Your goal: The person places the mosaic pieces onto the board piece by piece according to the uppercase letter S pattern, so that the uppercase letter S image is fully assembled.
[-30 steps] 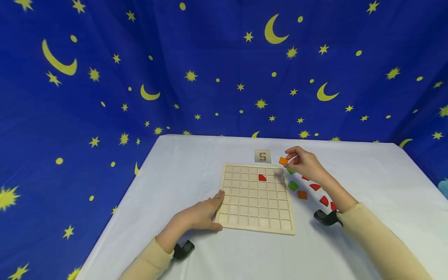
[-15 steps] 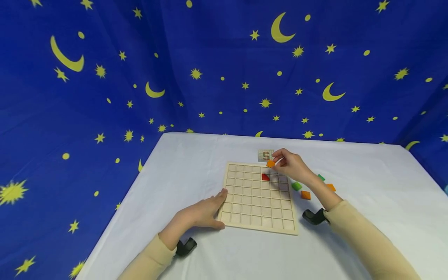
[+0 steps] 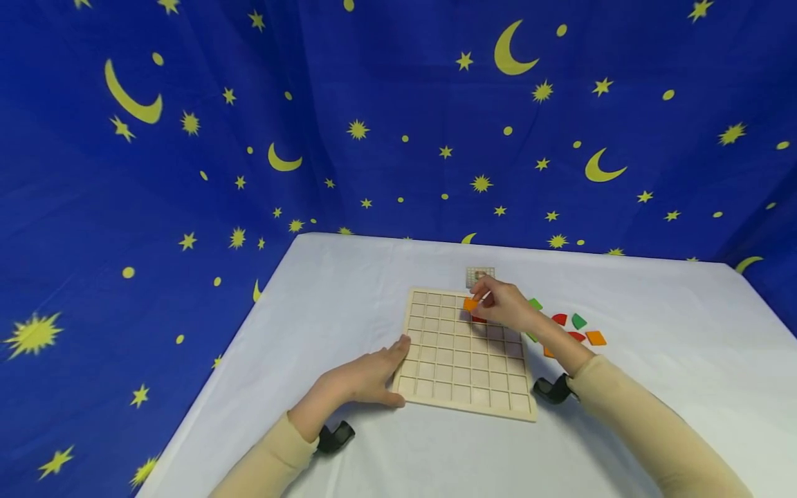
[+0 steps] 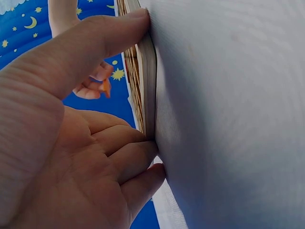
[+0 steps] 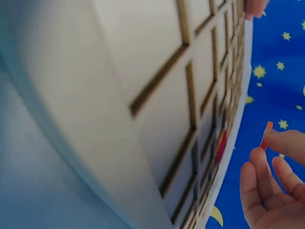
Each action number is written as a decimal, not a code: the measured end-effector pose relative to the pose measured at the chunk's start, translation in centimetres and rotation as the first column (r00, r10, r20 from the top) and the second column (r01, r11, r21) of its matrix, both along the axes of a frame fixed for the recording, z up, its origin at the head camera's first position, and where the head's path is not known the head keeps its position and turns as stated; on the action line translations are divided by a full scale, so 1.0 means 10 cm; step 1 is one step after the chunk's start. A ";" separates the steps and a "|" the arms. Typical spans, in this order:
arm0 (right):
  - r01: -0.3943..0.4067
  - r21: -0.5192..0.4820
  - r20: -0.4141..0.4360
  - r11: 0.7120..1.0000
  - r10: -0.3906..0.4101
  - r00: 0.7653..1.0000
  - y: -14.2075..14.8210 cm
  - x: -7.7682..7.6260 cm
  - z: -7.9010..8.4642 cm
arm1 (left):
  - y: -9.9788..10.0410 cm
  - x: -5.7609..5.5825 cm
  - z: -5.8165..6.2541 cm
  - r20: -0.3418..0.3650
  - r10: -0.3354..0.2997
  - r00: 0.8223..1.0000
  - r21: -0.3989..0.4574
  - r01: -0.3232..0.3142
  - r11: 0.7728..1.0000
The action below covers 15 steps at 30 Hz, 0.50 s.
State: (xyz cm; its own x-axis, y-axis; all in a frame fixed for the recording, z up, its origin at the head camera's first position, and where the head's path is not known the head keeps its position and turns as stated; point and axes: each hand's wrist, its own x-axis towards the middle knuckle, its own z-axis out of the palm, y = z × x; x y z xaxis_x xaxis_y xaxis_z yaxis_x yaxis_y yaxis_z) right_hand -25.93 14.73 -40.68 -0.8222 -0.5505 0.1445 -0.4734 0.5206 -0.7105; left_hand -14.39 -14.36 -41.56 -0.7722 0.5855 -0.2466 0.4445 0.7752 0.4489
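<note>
A pale wooden board (image 3: 445,353) with a grid of square cells lies on the white-covered table. My left hand (image 3: 370,377) rests along its left edge, with the fingers on that side and the thumb at the near left corner. My right hand (image 3: 509,308) pinches an orange square tile (image 3: 470,304) between thumb and fingertips over the far rows. In the right wrist view, the orange tile (image 5: 269,131) is held edge-on, apart from the board. A red quarter-round piece (image 3: 478,320) sits in a cell beneath the right hand, partly hidden by it.
Several loose pieces lie right of the board, among them a dark green piece (image 3: 579,321), a red piece (image 3: 560,319) and an orange tile (image 3: 596,338); the right forearm covers some. Behind the board lies a small pattern card (image 3: 472,278). A blue star-and-moon cloth (image 3: 436,104) hangs behind.
My right hand has carried the orange tile leftward, from beyond the board's far right corner to above the far rows near the red piece. The left hand keeps its place on the board.
</note>
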 end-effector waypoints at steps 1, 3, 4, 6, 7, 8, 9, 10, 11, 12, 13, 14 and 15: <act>-0.006 0.004 0.002 1.000 0.006 1.000 -0.01 -0.01 -0.02 | 0.00 0.00 0.00 0.000 0.000 1.000 -0.002 0.000 1.000; -0.023 0.005 0.007 1.000 0.023 1.000 -0.03 -0.03 -0.05 | 0.00 0.00 0.00 -0.003 0.001 1.000 -0.004 -0.001 1.000; -0.034 0.009 0.006 0.999 0.034 0.999 -0.04 -0.03 -0.06 | 0.00 0.00 0.00 -0.002 0.002 1.000 -0.003 -0.002 1.000; -0.054 0.017 0.002 0.998 0.054 0.999 -0.05 -0.04 -0.08 | 0.00 0.00 -0.01 -0.003 0.002 1.000 -0.002 -0.002 1.000; -0.058 0.024 0.000 0.998 0.058 0.998 -0.06 -0.05 -0.09 | 0.00 0.00 -0.01 -0.002 0.002 1.000 0.001 -0.002 1.000; -0.065 0.030 -0.004 0.997 0.065 0.998 -0.06 -0.05 -0.10 | 0.00 0.00 -0.01 -0.003 0.002 1.000 0.001 -0.002 1.000; -0.070 0.038 -0.011 0.997 0.071 0.997 -0.07 -0.05 -0.11 | 0.00 0.00 -0.01 -0.003 0.003 1.000 0.002 -0.003 1.000; -0.073 0.046 -0.018 0.996 0.074 0.997 -0.07 -0.05 -0.12 | 0.01 0.00 -0.01 -0.002 0.003 1.000 0.002 -0.003 1.000; -0.075 0.049 -0.021 0.996 0.076 0.997 -0.07 -0.06 -0.13 | 0.01 0.00 -0.01 -0.002 0.004 1.000 0.000 -0.004 1.000; -0.074 0.053 -0.021 0.996 0.075 0.997 -0.08 -0.06 -0.14 | 0.01 0.00 -0.01 -0.001 0.006 1.000 -0.003 -0.006 1.000; -0.074 0.056 -0.023 0.996 0.076 0.997 -0.08 -0.06 -0.14 | 0.01 0.00 -0.01 0.000 0.007 1.000 -0.006 -0.007 1.000; -0.077 0.057 -0.027 0.995 0.078 0.997 -0.08 -0.06 -0.15 | 0.01 0.00 -0.01 -0.001 0.010 1.000 -0.007 -0.010 1.000; -0.079 0.058 -0.030 0.995 0.081 0.996 -0.09 -0.07 -0.15 | 0.01 0.00 0.00 -0.001 0.011 1.000 -0.008 -0.011 1.000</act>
State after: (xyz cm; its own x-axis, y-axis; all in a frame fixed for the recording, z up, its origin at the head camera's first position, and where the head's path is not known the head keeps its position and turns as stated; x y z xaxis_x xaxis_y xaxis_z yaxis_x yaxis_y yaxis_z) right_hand -26.60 13.87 -42.15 -0.7707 -0.6224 0.1365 -0.5371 0.5193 -0.6647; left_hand -14.36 -14.29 -41.60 -0.7788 0.5748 -0.2511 0.4361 0.7839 0.4421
